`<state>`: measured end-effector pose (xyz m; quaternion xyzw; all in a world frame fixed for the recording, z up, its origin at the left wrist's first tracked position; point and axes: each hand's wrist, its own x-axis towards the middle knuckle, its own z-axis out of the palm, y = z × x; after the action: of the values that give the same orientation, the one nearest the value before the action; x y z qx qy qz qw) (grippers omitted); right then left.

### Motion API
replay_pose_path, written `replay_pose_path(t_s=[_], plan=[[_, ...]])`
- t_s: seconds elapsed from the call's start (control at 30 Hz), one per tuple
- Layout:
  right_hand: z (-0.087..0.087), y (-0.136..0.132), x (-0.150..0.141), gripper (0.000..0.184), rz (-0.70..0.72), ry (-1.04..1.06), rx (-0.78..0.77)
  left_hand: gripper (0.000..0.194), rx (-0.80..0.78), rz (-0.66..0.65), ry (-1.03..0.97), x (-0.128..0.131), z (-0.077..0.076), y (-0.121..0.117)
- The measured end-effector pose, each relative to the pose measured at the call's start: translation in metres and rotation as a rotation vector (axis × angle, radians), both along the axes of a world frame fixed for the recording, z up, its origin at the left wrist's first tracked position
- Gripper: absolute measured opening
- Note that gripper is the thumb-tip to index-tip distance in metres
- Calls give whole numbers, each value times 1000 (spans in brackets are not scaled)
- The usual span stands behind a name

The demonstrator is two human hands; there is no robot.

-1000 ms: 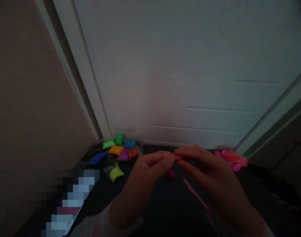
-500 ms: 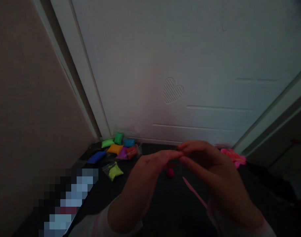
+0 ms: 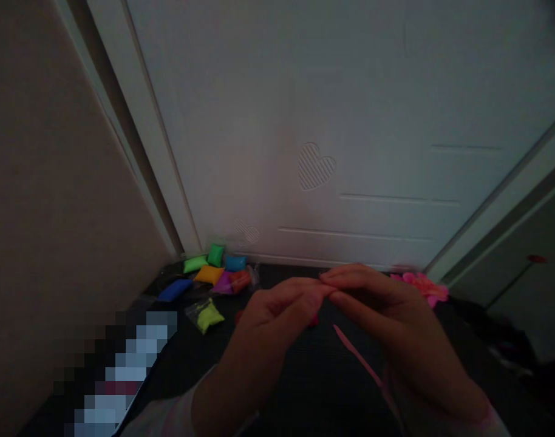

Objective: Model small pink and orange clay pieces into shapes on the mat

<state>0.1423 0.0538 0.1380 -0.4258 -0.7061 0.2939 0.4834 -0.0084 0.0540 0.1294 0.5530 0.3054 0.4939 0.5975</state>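
My left hand and my right hand meet above the dark tabletop, fingertips pressed together. The fingers of both are closed, and whatever lies between the tips is too small or hidden to make out. Just below the joined fingers, a dark pink lump that looks like modelling clay shows partly behind my left hand. A slim pink modelling knife lies on the table, its lower end running under my right wrist. Beside my left hand a bit of something red peeks out, mostly covered.
Several small bags of coloured clay lie at the back left, among them a blue one and a yellow-green one. A blurred-out device rests at the left. Pink flower-like shapes sit back right. A white door stands behind.
My left thumb has come up against its fingers, and the fingertips of both hands have closed up slightly. The dark pink lump is now more covered. The view has shifted a little.
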Motion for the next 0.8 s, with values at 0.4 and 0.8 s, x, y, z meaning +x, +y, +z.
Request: replay_pose_path(t_s=[0.4, 0.8], plan=[[-6, 3, -3, 18, 15, 4, -23, 16, -196, -23, -204, 8, -3, 8], [-4, 2, -4, 13, -54, -31, 18, 15, -180, 12, -226, 7, -3, 1]])
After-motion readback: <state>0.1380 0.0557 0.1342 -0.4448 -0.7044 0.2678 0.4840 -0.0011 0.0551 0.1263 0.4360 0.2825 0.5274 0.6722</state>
